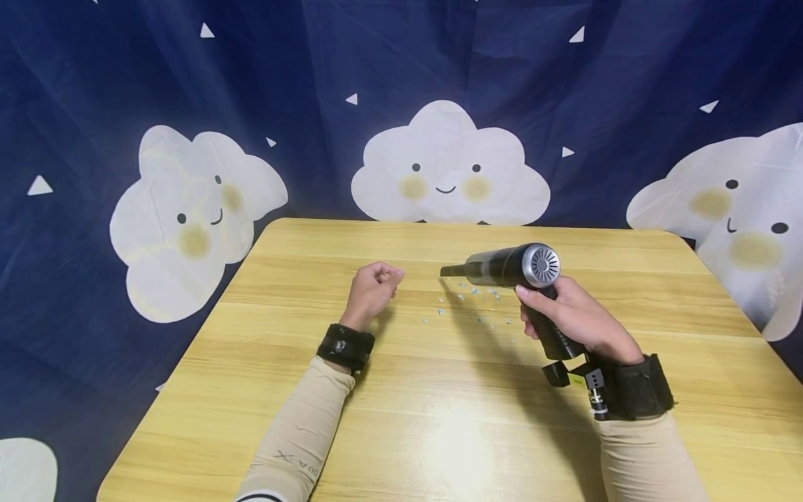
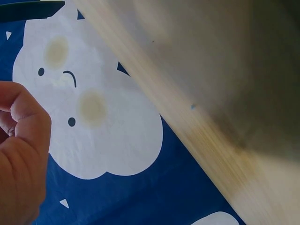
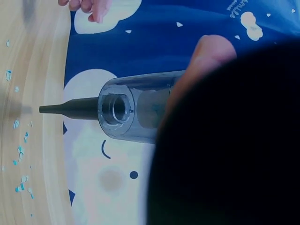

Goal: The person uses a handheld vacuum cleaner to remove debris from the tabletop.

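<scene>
Right hand [image 1: 582,317] is wrapped round the handle [image 1: 553,335] of a black handheld vacuum [image 1: 502,268]; left hand [image 1: 370,291] is loosely curled, nothing visible in it. I'd tip the nozzle [image 1: 453,270] down close to the surface [image 1: 389,411] and go slow over those little blue-white bits [image 1: 441,312]. Vacuum points far-left from the right hand, nozzle between both hands, bits mostly on its near side.

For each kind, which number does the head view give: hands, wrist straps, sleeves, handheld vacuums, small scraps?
Hands: 2 (left hand, right hand)
Black wrist straps: 2
Beige sleeves: 2
Handheld vacuum: 1
Small scraps: too small to count surely
Total, without scraps: 7
</scene>
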{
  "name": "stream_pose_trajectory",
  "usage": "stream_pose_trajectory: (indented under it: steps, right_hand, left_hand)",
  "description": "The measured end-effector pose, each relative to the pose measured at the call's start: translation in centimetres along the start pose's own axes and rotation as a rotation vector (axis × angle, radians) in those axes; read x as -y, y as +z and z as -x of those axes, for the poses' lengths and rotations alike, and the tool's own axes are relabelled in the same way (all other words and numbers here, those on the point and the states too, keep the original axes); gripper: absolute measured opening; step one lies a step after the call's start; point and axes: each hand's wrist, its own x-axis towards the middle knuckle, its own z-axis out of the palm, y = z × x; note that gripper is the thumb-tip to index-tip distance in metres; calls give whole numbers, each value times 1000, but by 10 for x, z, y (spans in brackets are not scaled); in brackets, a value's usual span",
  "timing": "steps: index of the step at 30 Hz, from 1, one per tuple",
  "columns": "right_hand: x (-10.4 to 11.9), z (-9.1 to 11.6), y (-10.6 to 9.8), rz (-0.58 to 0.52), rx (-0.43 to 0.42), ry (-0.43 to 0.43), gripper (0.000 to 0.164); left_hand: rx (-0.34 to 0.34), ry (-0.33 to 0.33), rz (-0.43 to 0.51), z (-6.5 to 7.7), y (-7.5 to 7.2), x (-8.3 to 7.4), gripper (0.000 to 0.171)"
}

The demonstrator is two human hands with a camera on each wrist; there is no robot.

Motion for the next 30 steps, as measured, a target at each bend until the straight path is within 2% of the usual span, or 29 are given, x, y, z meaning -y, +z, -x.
stream_pose_trajectory:
  steps: [15, 30]
  right_hand:
    - [-3, -1, -2, -1, -15, 7, 42]
    - [-3, 0, -3, 17, -20, 15, 43]
  left_hand:
    - [-4, 13, -1, 0, 1, 1, 19]
    - [-1, -4, 13, 1, 1, 1, 18]
